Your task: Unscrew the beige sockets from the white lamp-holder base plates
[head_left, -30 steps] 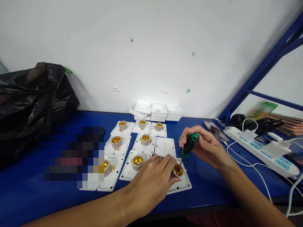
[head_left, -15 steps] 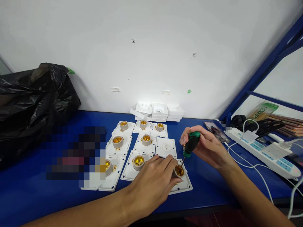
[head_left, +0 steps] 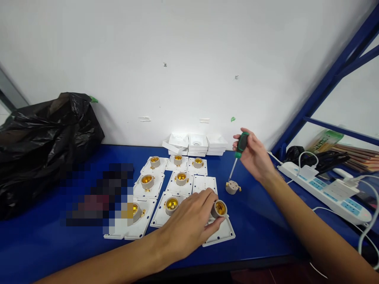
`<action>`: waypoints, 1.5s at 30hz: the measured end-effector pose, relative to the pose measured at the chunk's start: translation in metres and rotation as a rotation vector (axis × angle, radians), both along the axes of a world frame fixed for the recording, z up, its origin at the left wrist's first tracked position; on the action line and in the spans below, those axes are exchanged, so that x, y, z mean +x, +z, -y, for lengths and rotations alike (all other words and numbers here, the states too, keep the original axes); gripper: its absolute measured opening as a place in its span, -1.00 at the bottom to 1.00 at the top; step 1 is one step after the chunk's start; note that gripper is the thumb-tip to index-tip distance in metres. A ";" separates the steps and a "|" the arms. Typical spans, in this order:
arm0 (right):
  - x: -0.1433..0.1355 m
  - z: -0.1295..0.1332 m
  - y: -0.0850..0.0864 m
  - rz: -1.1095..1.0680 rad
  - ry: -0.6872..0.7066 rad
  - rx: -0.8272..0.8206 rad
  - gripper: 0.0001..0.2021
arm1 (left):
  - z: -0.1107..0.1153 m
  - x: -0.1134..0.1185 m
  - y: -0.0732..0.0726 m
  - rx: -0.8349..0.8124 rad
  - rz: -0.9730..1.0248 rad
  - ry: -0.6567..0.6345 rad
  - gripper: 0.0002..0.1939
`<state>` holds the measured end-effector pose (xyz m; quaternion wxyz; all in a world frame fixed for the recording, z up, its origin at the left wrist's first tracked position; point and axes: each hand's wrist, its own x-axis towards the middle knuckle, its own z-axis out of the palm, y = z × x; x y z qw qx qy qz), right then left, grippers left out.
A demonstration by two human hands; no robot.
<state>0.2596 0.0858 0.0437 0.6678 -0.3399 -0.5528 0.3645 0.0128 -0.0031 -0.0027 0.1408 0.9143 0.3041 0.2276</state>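
My left hand (head_left: pixel 192 221) pinches a lamp socket (head_left: pixel 220 209), a grey-beige ring with a gold threaded inside, tilted over a white square mounting plate (head_left: pixel 220 234). In my right hand (head_left: pixel 256 156) is a screwdriver (head_left: pixel 242 145) with a green and black handle, its shaft pointing down. The screwdriver tip is at a loose lamp socket (head_left: pixel 232 188) that lies face down on the blue table; I cannot tell if they touch. Left of my hands, several white plates with lamp sockets (head_left: pixel 181 179) lie in rows. A plate without a socket (head_left: pixel 205 184) is partly behind my left hand.
White box-like housings (head_left: pixel 197 144) are stacked against the wall. A black plastic bag (head_left: pixel 50 134) stands at the left, near a blurred-out patch. At the right are a power strip (head_left: pixel 325 193) with plugs and white cables, and a blue metal frame (head_left: pixel 322 79).
The screwdriver has come out of the socket in my left hand and moved up and away with my right hand. That socket now tilts. The face-down socket has come into view.
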 end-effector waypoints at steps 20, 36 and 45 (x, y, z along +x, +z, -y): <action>0.004 -0.014 -0.045 0.213 -0.320 0.209 -0.76 | -0.031 0.062 0.015 0.248 -0.234 -0.077 -0.65; 0.002 -0.012 -0.046 0.308 -0.330 0.222 -0.76 | -0.027 0.064 0.004 0.358 -0.220 -0.115 -0.79; 0.000 -0.011 -0.045 0.313 -0.336 0.230 -0.76 | -0.031 0.063 0.002 0.462 -0.223 -0.106 -0.98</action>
